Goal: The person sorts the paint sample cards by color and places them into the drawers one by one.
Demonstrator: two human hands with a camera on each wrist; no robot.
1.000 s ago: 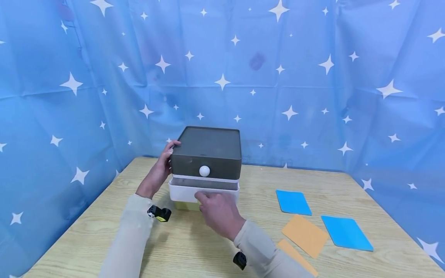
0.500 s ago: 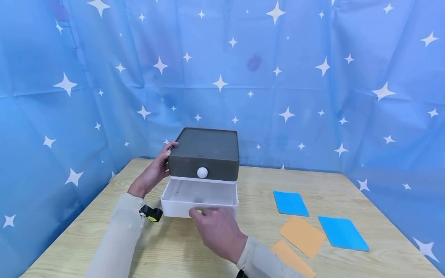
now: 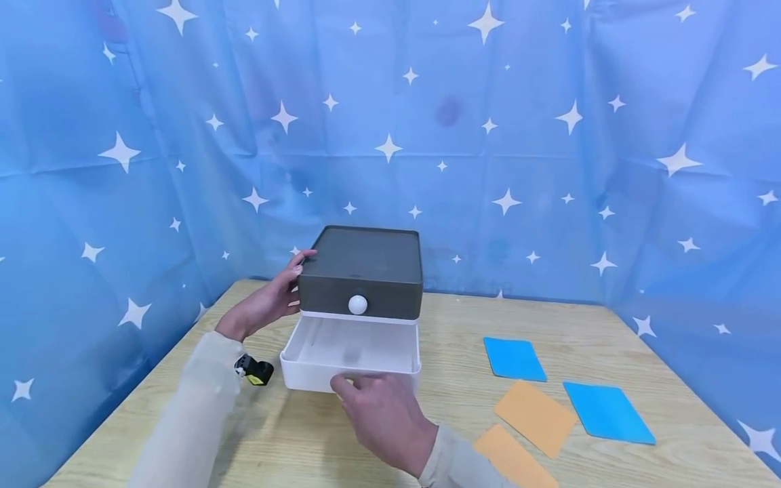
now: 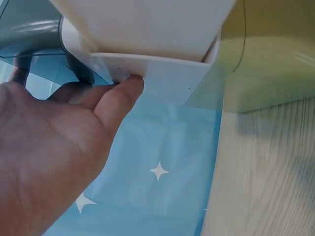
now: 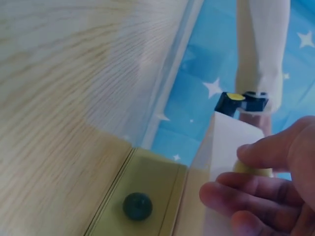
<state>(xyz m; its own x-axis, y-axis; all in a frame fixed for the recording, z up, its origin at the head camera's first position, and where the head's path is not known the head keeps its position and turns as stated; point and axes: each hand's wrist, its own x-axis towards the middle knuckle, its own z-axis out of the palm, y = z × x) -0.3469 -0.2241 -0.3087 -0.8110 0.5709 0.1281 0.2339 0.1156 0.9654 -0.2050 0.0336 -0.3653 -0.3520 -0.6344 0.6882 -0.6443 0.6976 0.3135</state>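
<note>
A small stacked drawer box with a dark grey top tier (image 3: 366,254) stands on the table. Its white middle drawer (image 3: 311,376) is pulled well out, and no contents show inside. My right hand (image 3: 390,420) is at the drawer's front; in the right wrist view thumb and fingers pinch its yellowish knob (image 5: 252,169). My left hand (image 3: 262,308) rests against the box's left side, a fingertip over the top edge. In the left wrist view its thumb presses the white tier's side wall (image 4: 167,81).
A greenish-yellow bottom drawer (image 5: 152,179) with a dark knob (image 5: 137,206) lies below the white one. On the table's right are two blue cards (image 3: 515,359) and two orange cards (image 3: 537,417). A blue curtain with white stars (image 3: 390,102) hangs behind the table (image 3: 451,339).
The white drawer has slid out toward me, with my right hand drawing back on its knob. My left hand has stayed on the box's side while its wrist has lowered a little.
</note>
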